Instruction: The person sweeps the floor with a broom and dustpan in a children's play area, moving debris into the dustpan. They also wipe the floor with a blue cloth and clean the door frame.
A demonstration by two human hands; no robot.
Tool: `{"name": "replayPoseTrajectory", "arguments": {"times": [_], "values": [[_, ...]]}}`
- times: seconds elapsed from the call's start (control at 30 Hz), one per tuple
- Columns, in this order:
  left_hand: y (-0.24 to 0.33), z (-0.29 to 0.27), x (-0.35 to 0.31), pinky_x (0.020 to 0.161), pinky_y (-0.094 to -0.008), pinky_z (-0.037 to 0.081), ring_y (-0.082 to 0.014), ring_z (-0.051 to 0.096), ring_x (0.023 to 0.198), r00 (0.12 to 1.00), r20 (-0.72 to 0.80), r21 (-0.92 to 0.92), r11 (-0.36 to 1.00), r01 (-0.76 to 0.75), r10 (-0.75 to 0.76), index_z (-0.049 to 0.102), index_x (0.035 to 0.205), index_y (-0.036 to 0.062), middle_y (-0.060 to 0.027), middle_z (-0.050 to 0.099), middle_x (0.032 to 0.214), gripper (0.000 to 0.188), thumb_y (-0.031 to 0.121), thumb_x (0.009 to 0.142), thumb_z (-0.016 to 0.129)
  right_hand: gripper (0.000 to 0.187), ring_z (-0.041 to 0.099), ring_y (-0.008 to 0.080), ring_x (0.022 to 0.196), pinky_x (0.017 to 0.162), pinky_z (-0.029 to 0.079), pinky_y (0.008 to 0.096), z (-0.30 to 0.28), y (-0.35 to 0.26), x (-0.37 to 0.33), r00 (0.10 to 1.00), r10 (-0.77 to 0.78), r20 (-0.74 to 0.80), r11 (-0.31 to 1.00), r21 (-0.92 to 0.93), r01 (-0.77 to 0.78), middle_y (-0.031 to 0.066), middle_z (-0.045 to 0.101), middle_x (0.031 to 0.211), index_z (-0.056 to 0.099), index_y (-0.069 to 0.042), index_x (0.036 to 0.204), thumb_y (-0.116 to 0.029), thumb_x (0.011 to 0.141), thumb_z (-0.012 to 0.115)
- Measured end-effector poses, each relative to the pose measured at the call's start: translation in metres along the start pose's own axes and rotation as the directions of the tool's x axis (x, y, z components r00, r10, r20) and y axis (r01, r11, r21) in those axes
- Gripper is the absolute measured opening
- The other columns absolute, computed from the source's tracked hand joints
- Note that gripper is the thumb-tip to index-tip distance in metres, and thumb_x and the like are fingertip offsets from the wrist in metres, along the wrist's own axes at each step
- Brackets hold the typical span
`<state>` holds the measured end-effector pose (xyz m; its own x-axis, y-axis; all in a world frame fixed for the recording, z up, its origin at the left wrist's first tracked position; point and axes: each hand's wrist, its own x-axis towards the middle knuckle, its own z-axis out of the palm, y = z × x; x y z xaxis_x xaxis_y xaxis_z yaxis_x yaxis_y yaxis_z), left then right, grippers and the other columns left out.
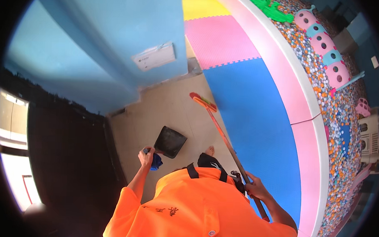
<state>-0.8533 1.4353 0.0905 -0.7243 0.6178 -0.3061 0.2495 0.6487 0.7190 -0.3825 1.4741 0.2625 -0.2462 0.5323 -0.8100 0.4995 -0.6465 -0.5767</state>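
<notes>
My left hand (146, 157) is closed around the dark upper end of a handle, held upright over a black dustpan (171, 142). Just beside that hand hangs a crumpled blue item (156, 162), perhaps cloth or plastic; I cannot tell whether the fingers grip it too. My right hand (256, 187) wraps round the long stick of a broom (224, 137), which slants forward and left from my side. The broom's orange head (204, 102), with red and yellowish bristles, is at the tiled floor near the mat's edge.
Beige tiles (156, 105) lie ahead, bounded by a blue wall (117, 40) and a dark panel (67, 143) at left. On the right are blue foam mats (256, 116), a pink padded border (307, 164) and a ball pit (341, 186). My bare foot (210, 151) is below.
</notes>
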Motion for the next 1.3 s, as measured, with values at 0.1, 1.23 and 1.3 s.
{"name": "replayPoseTrajectory", "arguments": {"times": [0.1,1.23,1.3], "values": [[0.058,0.030,0.016,0.070,-0.0340,0.048,-0.0247,0.063,0.070,0.997,-0.008,0.016,0.997,-0.070,0.071,0.067,0.076,0.0057,-0.0121,0.064,0.069,0.021,0.024,0.066,0.062,0.065,0.052,0.0145,0.043,0.039,0.042,0.0293,-0.038,-0.001,0.006,0.996,-0.046,-0.082,0.986,-0.166,0.031,0.0071,0.053,0.057,0.031,-0.007,0.136,-0.007,0.073,0.048],[0.467,0.396,0.332,0.064,-0.0319,0.048,-0.0202,0.062,0.065,0.990,0.056,-0.119,0.985,-0.122,0.130,0.068,0.075,0.0068,-0.0093,0.064,0.066,0.020,0.024,0.067,0.064,0.059,0.060,0.0411,0.078,0.066,0.049,0.0459,-0.478,-0.335,0.351,0.966,-0.245,-0.082,0.709,-0.695,0.121,0.0261,0.061,0.086,0.036,-0.007,0.131,-0.009,0.074,0.053],[0.492,0.410,0.342,0.064,-0.0318,0.048,-0.0201,0.062,0.065,0.996,0.012,-0.132,0.988,-0.081,0.083,0.068,0.076,0.0067,-0.0090,0.064,0.066,0.020,0.024,0.067,0.064,0.057,0.060,0.0412,0.077,0.067,0.049,0.0466,-0.525,-0.372,0.388,0.968,-0.249,-0.008,0.643,-0.749,0.159,0.0260,0.061,0.086,0.037,-0.006,0.130,-0.009,0.075,0.053]]}}
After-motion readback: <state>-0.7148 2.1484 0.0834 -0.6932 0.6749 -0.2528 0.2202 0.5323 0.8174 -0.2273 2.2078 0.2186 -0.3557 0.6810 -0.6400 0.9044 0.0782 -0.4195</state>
